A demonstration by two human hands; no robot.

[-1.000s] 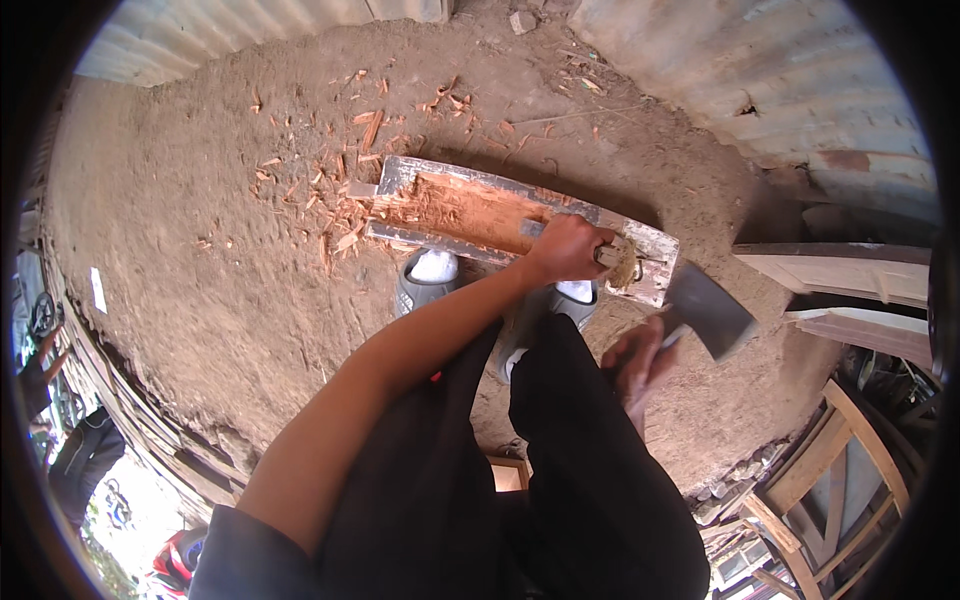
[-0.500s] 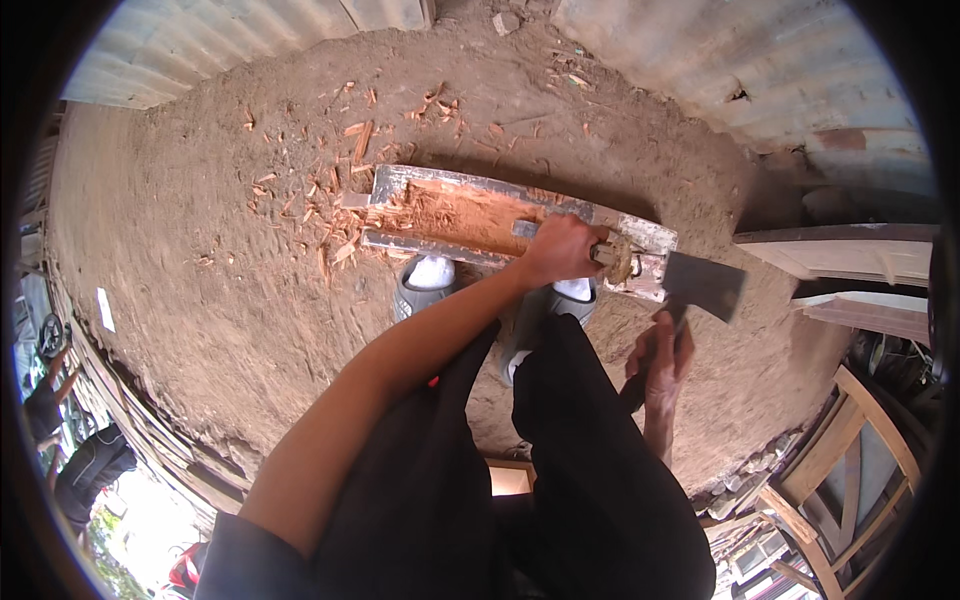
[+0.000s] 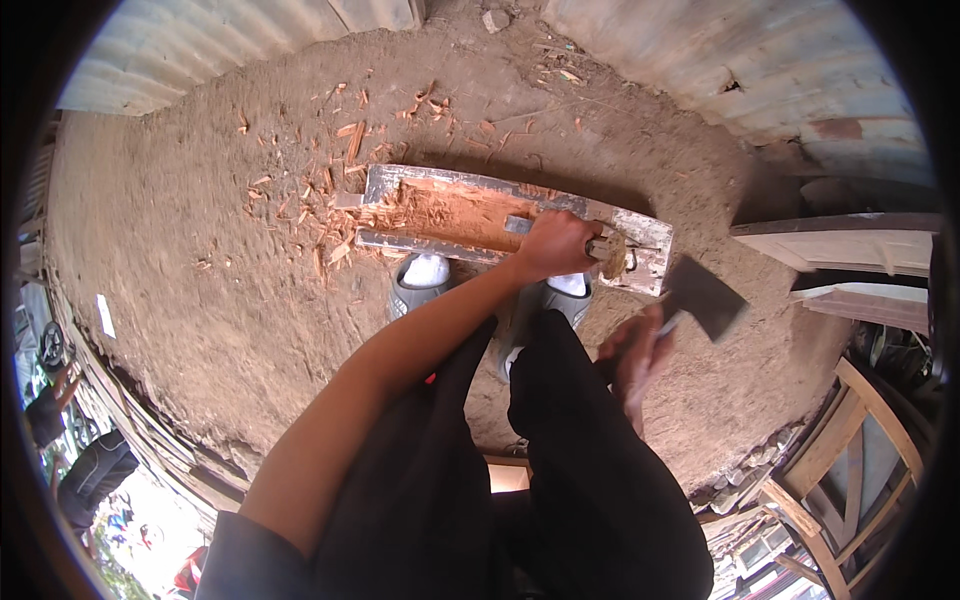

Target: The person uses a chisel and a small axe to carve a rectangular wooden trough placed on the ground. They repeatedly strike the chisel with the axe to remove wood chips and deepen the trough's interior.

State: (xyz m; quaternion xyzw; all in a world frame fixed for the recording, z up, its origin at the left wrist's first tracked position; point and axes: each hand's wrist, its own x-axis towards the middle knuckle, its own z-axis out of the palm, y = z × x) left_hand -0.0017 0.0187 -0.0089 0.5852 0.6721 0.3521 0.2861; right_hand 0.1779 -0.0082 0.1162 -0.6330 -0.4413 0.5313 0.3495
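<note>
A long weathered wooden block (image 3: 435,205) with a rough, reddish hollow carved along it lies on the dirt ground, just beyond my two feet in grey footwear (image 3: 418,282). My left hand (image 3: 560,242) is closed on a chisel, its metal blade (image 3: 518,224) in the hollow at the right part, its frayed handle end (image 3: 615,258) sticking out to the right. My right hand (image 3: 635,352), blurred, grips a hatchet whose broad dark head (image 3: 705,300) is in the air at the lower right of the block, near that handle end.
Wood chips (image 3: 350,140) are scattered around the block's left end. Corrugated metal sheets (image 3: 700,55) border the top. Wooden panels (image 3: 830,245) stand at right, a wooden frame (image 3: 850,420) below them. Another person's dark-clothed leg (image 3: 95,470) shows at far left, among stacked boards.
Since half a second ago, my right hand and the hatchet have moved a little down and left, the head tilting. My left hand keeps its hold on the chisel in the hollow.
</note>
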